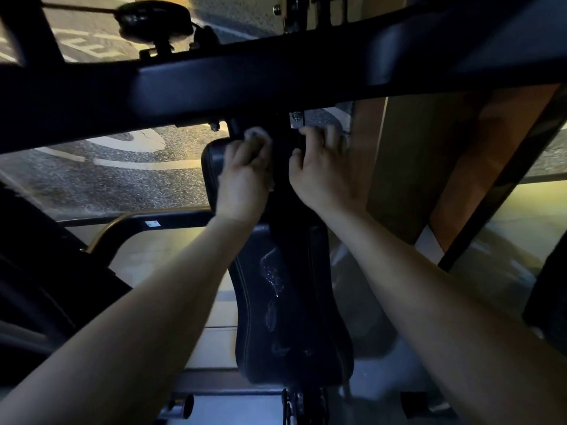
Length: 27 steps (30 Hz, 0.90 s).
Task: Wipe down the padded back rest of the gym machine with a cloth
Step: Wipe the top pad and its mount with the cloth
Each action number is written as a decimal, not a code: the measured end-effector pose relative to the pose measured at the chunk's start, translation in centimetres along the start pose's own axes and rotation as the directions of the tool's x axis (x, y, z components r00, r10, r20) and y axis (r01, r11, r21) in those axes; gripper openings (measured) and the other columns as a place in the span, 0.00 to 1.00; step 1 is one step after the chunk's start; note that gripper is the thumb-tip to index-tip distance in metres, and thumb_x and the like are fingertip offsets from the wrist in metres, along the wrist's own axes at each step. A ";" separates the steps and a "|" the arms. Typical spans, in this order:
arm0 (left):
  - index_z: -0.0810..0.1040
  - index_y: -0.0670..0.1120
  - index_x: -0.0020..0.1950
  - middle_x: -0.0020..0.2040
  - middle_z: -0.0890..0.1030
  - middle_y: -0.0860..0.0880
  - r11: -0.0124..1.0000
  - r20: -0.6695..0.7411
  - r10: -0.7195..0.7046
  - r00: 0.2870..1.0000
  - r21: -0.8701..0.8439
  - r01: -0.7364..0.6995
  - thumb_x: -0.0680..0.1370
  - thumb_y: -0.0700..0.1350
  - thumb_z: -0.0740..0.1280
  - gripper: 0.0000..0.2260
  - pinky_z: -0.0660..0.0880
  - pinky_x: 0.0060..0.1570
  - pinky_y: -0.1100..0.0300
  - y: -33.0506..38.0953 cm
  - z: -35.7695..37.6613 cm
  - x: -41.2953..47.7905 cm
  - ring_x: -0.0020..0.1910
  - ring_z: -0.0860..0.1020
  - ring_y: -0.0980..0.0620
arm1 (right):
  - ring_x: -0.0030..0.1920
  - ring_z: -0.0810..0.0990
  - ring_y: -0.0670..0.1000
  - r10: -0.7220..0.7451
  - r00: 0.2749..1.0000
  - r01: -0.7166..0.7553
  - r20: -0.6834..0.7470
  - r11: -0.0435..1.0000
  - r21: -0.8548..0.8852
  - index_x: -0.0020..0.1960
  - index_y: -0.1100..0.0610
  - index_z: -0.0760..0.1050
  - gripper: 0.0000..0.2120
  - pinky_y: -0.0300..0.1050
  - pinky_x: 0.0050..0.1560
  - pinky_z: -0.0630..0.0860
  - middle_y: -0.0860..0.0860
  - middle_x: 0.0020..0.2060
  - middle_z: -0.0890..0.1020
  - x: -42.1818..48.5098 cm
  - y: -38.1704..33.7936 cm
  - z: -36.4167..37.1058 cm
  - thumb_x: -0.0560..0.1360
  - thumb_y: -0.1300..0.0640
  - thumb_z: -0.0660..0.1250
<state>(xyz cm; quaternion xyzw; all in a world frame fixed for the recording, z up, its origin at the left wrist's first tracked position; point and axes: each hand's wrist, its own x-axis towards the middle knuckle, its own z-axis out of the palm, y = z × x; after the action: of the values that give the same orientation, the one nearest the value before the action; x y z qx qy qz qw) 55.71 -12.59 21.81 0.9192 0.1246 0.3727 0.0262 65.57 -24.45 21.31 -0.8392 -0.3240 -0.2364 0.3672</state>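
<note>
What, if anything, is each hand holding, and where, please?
The left hand grips a bunched pale cloth at the black padded back rest's top. The right hand seemingly curls round its upper right edge.

Glossy, wet-streaked black vinyl back rest (288,302)

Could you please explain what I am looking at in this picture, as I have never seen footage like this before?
There is only one picture, taken by a wide-angle camera worn on a person's head, looking down along both bare arms. The long dark cushion below is the padded back rest of a gym machine. The black bar across the top belongs to its frame. The left hand holds a pale cloth against the pad's upper end. The right hand curls round a dark part beside it, seemingly to steady; what that part is, the picture is too dark to tell. Shiny wet streaks lie lower on the pad.
</note>
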 end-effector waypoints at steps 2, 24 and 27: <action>0.79 0.40 0.68 0.66 0.78 0.40 0.995 -0.002 0.089 0.996 -0.042 -0.089 0.75 0.39 0.71 0.21 0.76 0.56 0.51 0.9 0.5 0.4 0.63 0.68 0.42 | 0.60 0.73 0.63 -0.001 0.998 0.002 -0.067 1.000 0.025 0.64 0.56 0.75 0.16 0.56 0.57 0.68 0.59 0.61 0.73 0.7 -0.4 1.3 0.81 0.50 0.58; 0.79 0.51 0.66 0.61 0.78 0.49 0.981 -0.129 -0.160 0.979 0.086 0.171 0.83 0.44 0.61 0.13 0.72 0.66 0.58 -7.8 -1.1 -2.9 0.60 0.75 0.56 | 0.56 0.75 0.61 0.107 0.934 -0.115 -0.340 0.993 -0.001 0.63 0.49 0.80 0.17 0.53 0.53 0.71 0.57 0.60 0.77 0.9 -0.4 6.2 0.84 0.48 0.55; 0.79 0.49 0.68 0.71 0.76 0.43 0.937 -0.150 -0.342 0.928 -0.125 0.325 0.79 0.48 0.62 0.18 0.66 0.74 0.59 -6.1 -1.1 -2.3 0.72 0.73 0.46 | 0.56 0.75 0.61 0.100 0.928 -0.104 -0.359 0.995 0.007 0.63 0.50 0.80 0.17 0.54 0.53 0.72 0.57 0.59 0.78 0.9 -0.4 6.4 0.84 0.49 0.56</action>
<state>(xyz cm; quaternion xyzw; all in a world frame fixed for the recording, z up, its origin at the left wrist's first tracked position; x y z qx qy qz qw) 52.07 -7.27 20.15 0.8472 0.2624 0.4451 0.1234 66.92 -19.00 18.15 -0.7998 -0.2062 -0.3680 0.4270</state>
